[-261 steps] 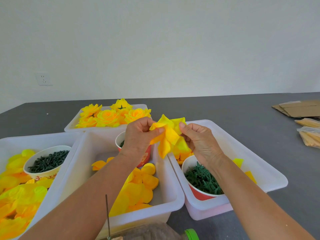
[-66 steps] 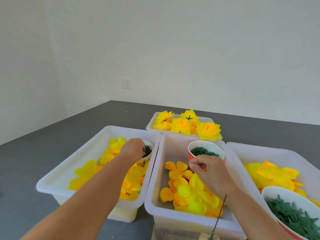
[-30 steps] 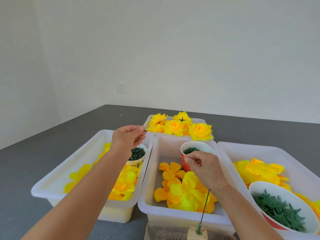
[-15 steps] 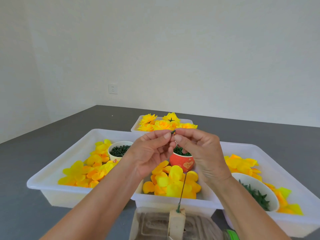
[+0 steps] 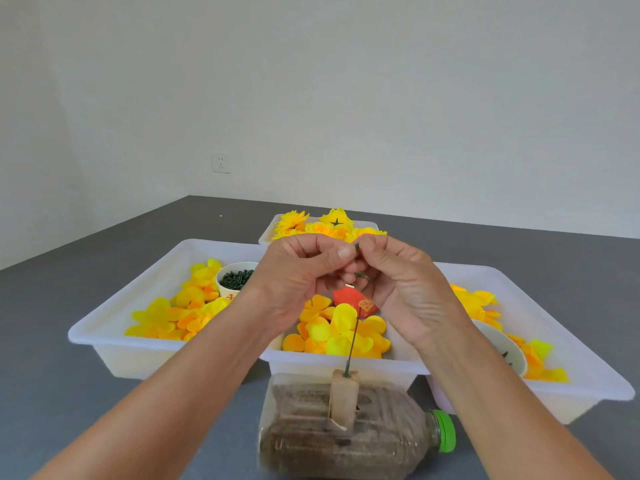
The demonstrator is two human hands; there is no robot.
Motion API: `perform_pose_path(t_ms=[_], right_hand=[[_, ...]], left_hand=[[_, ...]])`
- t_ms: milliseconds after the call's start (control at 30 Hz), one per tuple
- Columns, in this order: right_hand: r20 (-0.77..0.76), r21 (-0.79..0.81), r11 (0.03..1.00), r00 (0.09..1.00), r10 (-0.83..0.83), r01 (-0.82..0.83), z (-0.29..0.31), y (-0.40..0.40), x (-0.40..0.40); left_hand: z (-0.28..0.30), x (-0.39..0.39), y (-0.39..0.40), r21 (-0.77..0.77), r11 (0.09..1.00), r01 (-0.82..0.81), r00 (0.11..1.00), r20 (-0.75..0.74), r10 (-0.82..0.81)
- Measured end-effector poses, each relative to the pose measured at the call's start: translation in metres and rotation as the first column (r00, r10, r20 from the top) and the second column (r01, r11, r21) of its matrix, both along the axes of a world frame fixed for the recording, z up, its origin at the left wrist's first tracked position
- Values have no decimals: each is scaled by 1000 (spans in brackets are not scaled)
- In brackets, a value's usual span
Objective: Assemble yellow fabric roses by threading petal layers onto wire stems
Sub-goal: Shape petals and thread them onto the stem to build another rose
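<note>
My one head camera looks forward and down, close over my hands (image 5: 349, 282), across the grey table (image 5: 52, 393) to its far edge.

a thin dark green wire stem (image 5: 352, 337) stands nearly upright at lower centre of the frame, leaning slightly right, its foot stuck in a pale block. loose yellow and orange petal layers (image 5: 341, 332) lie heaped in the centre tray behind it, with more petals (image 5: 180, 311) at centre left. finished yellow roses (image 5: 325, 225) fill the far tray, mid-frame.
</note>
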State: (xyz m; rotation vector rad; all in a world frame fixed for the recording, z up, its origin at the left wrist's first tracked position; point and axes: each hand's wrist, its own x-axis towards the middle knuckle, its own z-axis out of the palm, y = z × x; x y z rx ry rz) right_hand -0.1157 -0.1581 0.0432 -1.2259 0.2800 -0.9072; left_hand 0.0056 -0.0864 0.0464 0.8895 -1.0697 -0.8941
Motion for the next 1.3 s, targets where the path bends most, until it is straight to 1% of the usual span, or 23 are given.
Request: perform_pose_path(t_ms=[133,200,267,367,467,533,633,767,1033,1300], right_hand=[[-25,-7,996,996,-85,85,-4,3,-15],[-54,-37,992,991,-119,117,-10,5,-23],[-68,-65,988,987,-144,139,-16,7,-28],[-62,-74,983,983,-173,169,-22,10,-33],[-63,-92,981,982,-178,172,-25,14,-37],[-71,-121,976,980,-188,179,-25,17,-37],[-107,-163,962,965,-239,221,-26,20,-35],[-126,-173,954,955,-268,245,-28,21,-33],[-158,-174,957,953,-260,232,-31,23,-29],[-169,-163,962,954,-246,219,-31,22,-29]], left_hand=[[-12,-3,8,-20,989,-148,981,126,150],[-22,-7,15,-9,983,-184,966,182,182],[-29,-12,21,2,986,-169,968,188,166],[-36,-18,26,-31,993,-112,981,157,115],[-39,-20,25,-45,986,-162,961,219,168],[-40,-22,22,-49,983,-177,954,235,183],[-40,-24,20,-44,983,-178,956,229,184],[-41,-24,20,-48,981,-186,956,224,192],[-40,-25,21,-35,980,-195,953,229,198],[-41,-24,22,-10,983,-182,972,152,181]])
